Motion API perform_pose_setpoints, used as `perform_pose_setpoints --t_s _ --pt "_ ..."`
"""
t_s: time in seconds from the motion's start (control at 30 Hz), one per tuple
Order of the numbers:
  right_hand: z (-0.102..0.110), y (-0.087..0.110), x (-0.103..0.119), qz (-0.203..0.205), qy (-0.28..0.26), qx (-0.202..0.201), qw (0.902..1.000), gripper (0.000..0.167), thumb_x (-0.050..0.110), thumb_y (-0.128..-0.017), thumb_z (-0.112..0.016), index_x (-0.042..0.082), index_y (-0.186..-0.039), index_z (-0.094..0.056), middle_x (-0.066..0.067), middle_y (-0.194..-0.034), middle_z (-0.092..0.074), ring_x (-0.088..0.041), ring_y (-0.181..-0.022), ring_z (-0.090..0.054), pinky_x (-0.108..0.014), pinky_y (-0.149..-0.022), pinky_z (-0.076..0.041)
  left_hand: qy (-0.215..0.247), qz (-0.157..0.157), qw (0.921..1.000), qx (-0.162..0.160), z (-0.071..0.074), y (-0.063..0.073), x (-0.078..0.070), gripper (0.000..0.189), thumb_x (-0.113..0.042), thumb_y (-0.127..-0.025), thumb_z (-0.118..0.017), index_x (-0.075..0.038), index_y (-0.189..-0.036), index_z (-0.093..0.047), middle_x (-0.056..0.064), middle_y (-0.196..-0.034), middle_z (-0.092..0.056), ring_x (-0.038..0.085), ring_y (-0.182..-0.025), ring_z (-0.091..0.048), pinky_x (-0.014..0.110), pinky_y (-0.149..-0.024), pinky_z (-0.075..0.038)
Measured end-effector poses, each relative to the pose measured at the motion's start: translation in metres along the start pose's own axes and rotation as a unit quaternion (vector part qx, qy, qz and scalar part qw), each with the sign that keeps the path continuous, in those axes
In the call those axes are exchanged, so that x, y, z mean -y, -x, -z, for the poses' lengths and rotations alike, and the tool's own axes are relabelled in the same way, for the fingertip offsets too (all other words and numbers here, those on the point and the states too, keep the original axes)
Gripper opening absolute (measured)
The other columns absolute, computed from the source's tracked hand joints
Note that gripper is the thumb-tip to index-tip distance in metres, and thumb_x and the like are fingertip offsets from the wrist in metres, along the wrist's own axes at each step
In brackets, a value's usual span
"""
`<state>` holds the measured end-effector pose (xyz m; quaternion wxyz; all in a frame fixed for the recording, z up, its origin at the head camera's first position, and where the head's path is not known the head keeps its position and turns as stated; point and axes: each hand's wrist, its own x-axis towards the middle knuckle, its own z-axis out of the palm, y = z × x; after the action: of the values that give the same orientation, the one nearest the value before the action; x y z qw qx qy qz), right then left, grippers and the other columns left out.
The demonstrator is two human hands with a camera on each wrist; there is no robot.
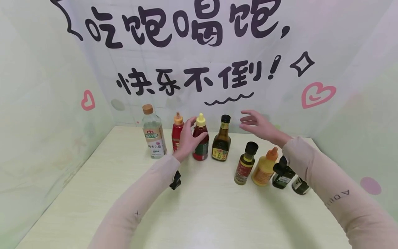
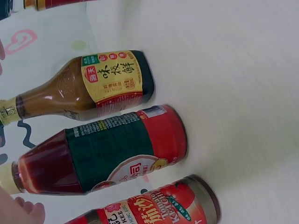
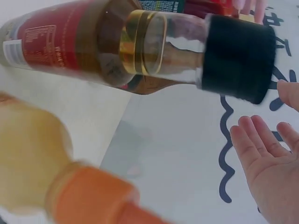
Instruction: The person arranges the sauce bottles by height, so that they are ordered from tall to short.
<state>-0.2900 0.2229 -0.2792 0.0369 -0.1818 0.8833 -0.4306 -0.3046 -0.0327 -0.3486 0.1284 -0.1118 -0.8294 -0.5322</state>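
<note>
My left hand (image 1: 189,138) is at the dark red sauce bottle (image 1: 200,147) with a yellow cap, thumb extended across its front and fingers loosely curved by the cap. Whether the hand touches the bottle is not clear. That bottle stands upright between a ketchup bottle (image 2: 163,205) and a soy sauce bottle (image 1: 221,143) with a black cap. Up in the air, right of the soy sauce, my right hand (image 1: 259,126) holds nothing, its fingers extended. Below it stands a black-capped bottle with a red label (image 3: 51,39).
A clear white vinegar bottle (image 1: 154,140) stands at the left of the back row. Nearer, on the right, are a yellow squeeze bottle (image 1: 263,171) with an orange cap and two dark bottles, partly behind my right sleeve (image 1: 314,166). A printed cloth (image 1: 174,100) hangs behind the table (image 1: 199,207).
</note>
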Motion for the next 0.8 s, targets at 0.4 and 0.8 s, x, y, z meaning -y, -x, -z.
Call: perform_pose_setpoints --t_s 0.4,0.8 --pt "0.014 0.033 -0.012 0.007 0.016 -0.025 0.9995 0.051 0.023 -0.090 -0.052 -0.001 -0.131 -0.033 -0.022 -0.127 -0.043 -0.036 -0.112 -0.045 -0.048 -0.091 -0.037 0.000 -0.021 0.9998 -0.005 -0.006 0.025 -0.012 0.060 -0.020 -0.079 -0.067 -0.010 -0.128 -0.035 0.010 -0.123 -0.041 0.024 -0.112 -0.040 0.039 -0.088 -0.043" --pt "0.018 0.062 -0.023 0.009 0.030 -0.040 0.9987 0.049 0.022 -0.091 -0.051 -0.002 -0.131 -0.035 -0.022 -0.122 -0.048 -0.033 -0.109 -0.049 -0.038 -0.088 -0.042 -0.007 -0.069 0.9962 0.053 -0.030 0.042 -0.025 0.060 -0.022 -0.078 -0.068 -0.008 -0.128 -0.038 0.007 -0.127 -0.042 0.020 -0.115 -0.040 0.033 -0.096 -0.034"
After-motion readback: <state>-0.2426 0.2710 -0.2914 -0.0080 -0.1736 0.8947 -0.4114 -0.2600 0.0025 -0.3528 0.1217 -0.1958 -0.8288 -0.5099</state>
